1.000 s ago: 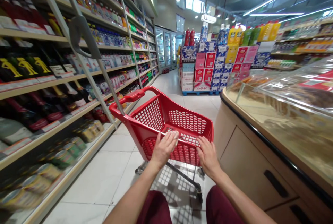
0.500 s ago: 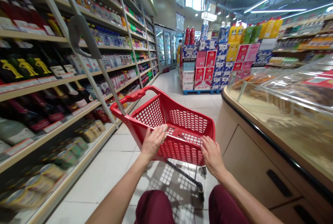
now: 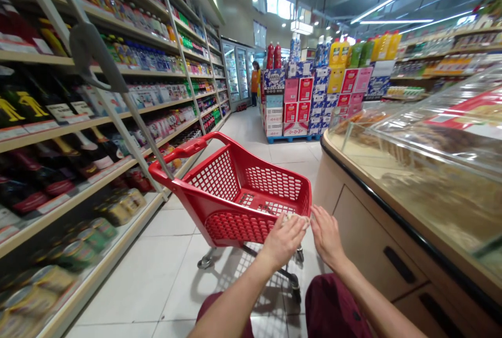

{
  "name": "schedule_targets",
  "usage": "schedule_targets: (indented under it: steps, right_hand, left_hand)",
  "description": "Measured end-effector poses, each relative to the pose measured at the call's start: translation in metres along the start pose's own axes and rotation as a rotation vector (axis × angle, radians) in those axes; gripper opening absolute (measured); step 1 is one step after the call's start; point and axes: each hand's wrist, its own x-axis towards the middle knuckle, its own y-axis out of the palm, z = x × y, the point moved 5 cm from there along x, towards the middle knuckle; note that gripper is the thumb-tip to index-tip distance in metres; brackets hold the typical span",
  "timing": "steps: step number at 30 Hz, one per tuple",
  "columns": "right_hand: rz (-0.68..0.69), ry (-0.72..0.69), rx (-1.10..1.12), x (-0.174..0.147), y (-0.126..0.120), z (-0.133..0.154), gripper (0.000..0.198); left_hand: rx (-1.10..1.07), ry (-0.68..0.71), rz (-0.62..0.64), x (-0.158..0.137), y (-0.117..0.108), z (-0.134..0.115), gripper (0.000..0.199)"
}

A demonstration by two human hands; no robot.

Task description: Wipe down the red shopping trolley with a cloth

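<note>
A red plastic shopping cart (image 3: 243, 227) stands sideways before me, its basket holding nothing I can make out. Near its right end, my left hand (image 3: 283, 241) presses a crumpled whitish cloth (image 3: 297, 220) against the near top rim, fingers bent over it. Just to the right, my right hand (image 3: 326, 234) rests at the basket's end corner, its fingers stretched out and no object in them. The cart's handle (image 3: 184, 149) is at the left, away from both hands.
Shelves of bottles and cans (image 3: 98, 244) line the left side. On the right, a wooden counter (image 3: 364, 223) with clear covers stands close to the cart. Stacked drink boxes (image 3: 296, 105) and a person in an orange vest (image 3: 255, 84) are farther back.
My left hand has slid right along the near rim with the cloth, ending beside my right hand. The right hand stays at the cart's corner. A person has come into sight at the back.
</note>
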Motion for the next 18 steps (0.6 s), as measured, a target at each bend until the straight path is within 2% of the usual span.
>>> schedule_targets:
  steps: [2, 5, 6, 8, 11, 13, 15, 18]
  right_hand:
    - [-0.02, 0.031, -0.02, -0.002, -0.006, -0.013, 0.044]
    - [-0.023, 0.061, -0.026, -0.004, -0.007, -0.02, 0.045]
    - [-0.018, 0.061, -0.021, -0.003, -0.005, -0.018, 0.045]
    - [-0.008, 0.049, -0.006, -0.001, 0.001, -0.007, 0.045]
    - [0.015, -0.017, 0.017, 0.002, 0.009, 0.017, 0.043]
    - [0.032, -0.071, 0.024, 0.003, 0.011, 0.028, 0.042]
    - [0.04, -0.091, 0.022, 0.001, 0.009, 0.028, 0.041]
    - [0.036, -0.055, 0.01, -0.004, 0.008, 0.019, 0.04]
  left_hand:
    - [0.019, -0.038, -0.015, -0.016, -0.011, 0.029, 0.034]
    - [0.103, -0.261, -0.072, -0.046, -0.028, 0.087, 0.036]
    - [0.118, -0.286, -0.078, -0.052, -0.031, 0.096, 0.035]
    - [0.135, -0.32, -0.089, -0.055, -0.03, 0.097, 0.033]
    - [0.085, -0.226, -0.064, -0.041, -0.018, 0.064, 0.032]
    - [0.051, -0.177, -0.039, -0.035, -0.013, 0.052, 0.033]
    - [0.055, -0.233, -0.027, -0.043, -0.018, 0.068, 0.033]
    - [0.143, -0.432, -0.031, -0.072, -0.035, 0.118, 0.035]
